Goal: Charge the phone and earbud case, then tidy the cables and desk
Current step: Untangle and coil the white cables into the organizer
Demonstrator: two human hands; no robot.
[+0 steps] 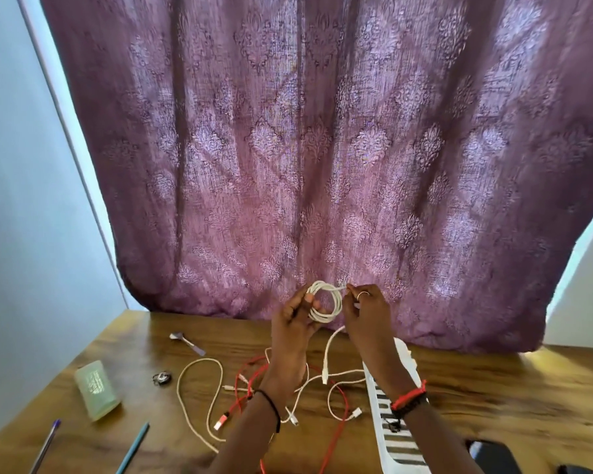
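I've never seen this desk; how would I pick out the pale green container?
Start at the wooden desk below the purple curtain. On its left side, left of the tangled cables, lies the pale green container. It is the only chunky, pale green thing there.

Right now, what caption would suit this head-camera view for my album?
Left hand holds a coiled white cable while the right hand pinches its end, above a wooden desk strewn with loose cables.

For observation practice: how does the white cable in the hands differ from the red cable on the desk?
The white cable is wound into a coil; the red cable sprawls loose. The left hand and right hand hold the white cable up; the red cable lies on the desk. Both are thin cables.
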